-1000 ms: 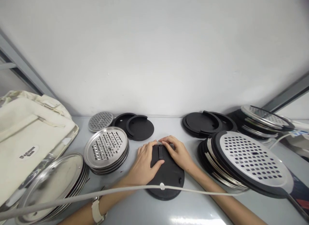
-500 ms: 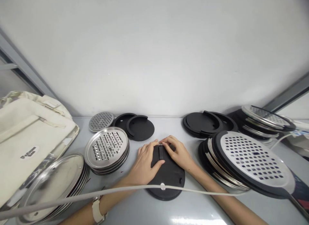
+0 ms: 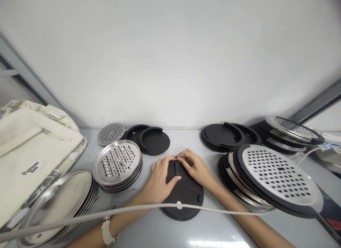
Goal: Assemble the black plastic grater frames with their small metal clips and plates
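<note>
1. Disc: lower centre of frame, flat on table, tab near its top edge.
2. Left hand: grasping disc, thumb just below tab, fingertips at top edge.
3. Right hand: fingertips bent at same edge; cannot tell whether gripping.
4. Judgement: firm left thumb should stop sliding; light, even right fingertip pressure suits best.
</note>
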### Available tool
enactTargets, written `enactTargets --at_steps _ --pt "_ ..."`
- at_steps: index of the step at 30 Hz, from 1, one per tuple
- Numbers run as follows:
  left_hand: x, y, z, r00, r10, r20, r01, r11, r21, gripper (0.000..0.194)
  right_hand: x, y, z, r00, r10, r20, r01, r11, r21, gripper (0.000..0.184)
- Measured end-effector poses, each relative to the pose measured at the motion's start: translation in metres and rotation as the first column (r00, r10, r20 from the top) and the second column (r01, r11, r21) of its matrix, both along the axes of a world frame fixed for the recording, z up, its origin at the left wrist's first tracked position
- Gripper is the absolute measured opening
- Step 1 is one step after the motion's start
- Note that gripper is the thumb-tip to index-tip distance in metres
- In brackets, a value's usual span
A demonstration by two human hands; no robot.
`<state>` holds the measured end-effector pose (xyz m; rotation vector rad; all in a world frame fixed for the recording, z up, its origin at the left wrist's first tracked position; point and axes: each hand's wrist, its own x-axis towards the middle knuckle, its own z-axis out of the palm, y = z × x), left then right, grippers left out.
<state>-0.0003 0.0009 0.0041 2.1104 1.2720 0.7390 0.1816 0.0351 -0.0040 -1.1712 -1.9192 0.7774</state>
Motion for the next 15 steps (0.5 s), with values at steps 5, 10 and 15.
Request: enactTargets --at_steps 5,10,15 --pt "0.0009 0.0005 0.0018 1.0 0.001 0.019 -0.001 1.0 -0.012 0.04 -0.0001 -0.0002 -0.0019 1.0 0.003 -0.011 -0.003 1.0 0.003 0.015" --pt "0.0014 0.0009 0.0041 0.999 0.008 0.052 -0.006 0.999 -0.035 0.039 -0.0004 -0.0004 -0.0033 1.0 -0.003 -0.006 0.003 1.0 -0.003 0.014" --pt "0.0017 0.0005 0.0055 0.998 0.028 0.061 -0.024 0.998 -0.057 0.039 -0.0011 0.0001 -0.0035 1.0 -0.015 -0.01 0.015 1.0 -0.011 0.012"
